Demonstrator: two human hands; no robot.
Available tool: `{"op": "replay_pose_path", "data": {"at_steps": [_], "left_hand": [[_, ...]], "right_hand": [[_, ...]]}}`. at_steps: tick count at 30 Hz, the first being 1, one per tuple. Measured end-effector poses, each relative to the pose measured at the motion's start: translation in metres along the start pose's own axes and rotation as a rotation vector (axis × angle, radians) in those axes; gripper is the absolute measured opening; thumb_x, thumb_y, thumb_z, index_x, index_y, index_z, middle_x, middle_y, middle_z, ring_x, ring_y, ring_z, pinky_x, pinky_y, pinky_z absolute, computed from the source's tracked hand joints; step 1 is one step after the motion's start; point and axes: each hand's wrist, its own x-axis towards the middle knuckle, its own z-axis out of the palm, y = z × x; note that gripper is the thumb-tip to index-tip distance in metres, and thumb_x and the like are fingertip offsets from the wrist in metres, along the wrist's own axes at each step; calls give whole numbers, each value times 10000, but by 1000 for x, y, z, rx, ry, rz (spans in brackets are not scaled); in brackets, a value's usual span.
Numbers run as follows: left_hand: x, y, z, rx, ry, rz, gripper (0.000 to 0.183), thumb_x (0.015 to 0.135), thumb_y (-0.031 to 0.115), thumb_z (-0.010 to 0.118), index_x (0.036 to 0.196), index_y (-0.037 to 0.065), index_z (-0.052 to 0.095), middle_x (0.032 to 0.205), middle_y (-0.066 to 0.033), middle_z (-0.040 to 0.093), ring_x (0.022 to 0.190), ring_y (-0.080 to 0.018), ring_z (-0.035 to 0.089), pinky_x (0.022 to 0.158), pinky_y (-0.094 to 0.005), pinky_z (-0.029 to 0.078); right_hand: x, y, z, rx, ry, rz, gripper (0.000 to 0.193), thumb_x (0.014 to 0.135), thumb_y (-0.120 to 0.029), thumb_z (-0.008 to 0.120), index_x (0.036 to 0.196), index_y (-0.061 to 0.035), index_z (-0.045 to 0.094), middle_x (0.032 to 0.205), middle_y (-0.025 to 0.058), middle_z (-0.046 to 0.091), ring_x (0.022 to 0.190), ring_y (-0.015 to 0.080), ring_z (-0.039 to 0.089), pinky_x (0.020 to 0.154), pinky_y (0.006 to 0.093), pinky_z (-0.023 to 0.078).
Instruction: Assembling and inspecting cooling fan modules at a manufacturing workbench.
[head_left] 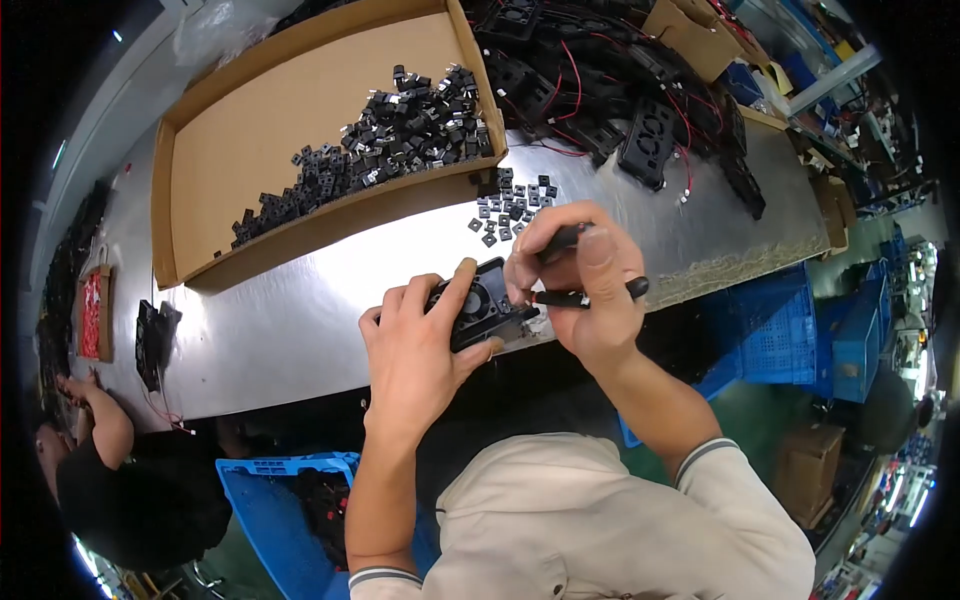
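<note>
My left hand is closed on a black plastic housing with a round fan inside, steadying it at the table's front edge. Fingers lie over its left side and the thumb presses its near edge. My right hand is closed around a black-handled tool with a bit of red near its front. Another black part shows between the fingers above, and I cannot tell whether it belongs to the same tool. The tool's front end is at the housing's right end, where fingers partly hide it. Several small black square parts lie just beyond.
A shallow cardboard box holds a heap of small black parts. Black fan housings with red wires are piled at the back right. Blue crates stand right of the table, another below left. A person's arm reaches in at left.
</note>
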Motion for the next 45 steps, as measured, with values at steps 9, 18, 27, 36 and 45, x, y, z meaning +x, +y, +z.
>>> {"op": "replay_pose_path", "data": {"at_steps": [9, 18, 27, 36, 45], "left_hand": [[-4, 0, 3, 2, -10, -29, 778, 676, 266, 845, 1385, 220, 525, 1186, -89, 575, 1100, -292, 549, 943, -489, 372], [-4, 7, 1, 39, 8, -13, 784, 681, 225, 842, 1392, 211, 510, 1185, -84, 564, 1093, -284, 538, 941, -486, 369], [2, -5, 0, -43, -39, -26, 788, 677, 232, 839, 1389, 208, 503, 1188, -77, 561, 1103, -282, 533, 942, -483, 367], [56, -43, -20, -124, -208, 360, 750, 625, 265, 841, 1330, 238, 587, 1164, -24, 592, 1074, -282, 514, 925, -424, 390], [42, -33, -12, -85, -171, 282, 737, 669, 326, 818, 1357, 246, 567, 1192, -66, 569, 1104, -305, 505, 986, -448, 362]], "right_hand": [[-2, 13, 8, -45, 9, -12, 455, 1018, -416, 491, 1014, 36, 547, 817, 107, 571, 698, 164, 569, 630, 295, 485], [1, 12, 23, -260, 66, -35, 427, 1018, -401, 508, 1033, 21, 571, 807, 51, 569, 710, 101, 545, 629, 236, 466], [12, 15, 23, -283, -26, 20, 527, 1015, -480, 469, 951, 33, 572, 725, 42, 546, 615, 81, 486, 542, 223, 393], [60, 20, -21, 490, -954, 229, 526, 825, -451, 766, 700, 40, 626, 615, 106, 577, 486, 232, 540, 436, 302, 401], [41, 1, -33, 144, -502, 210, 626, 910, -562, 592, 979, 59, 637, 809, 127, 623, 680, 224, 603, 604, 317, 497]]}}
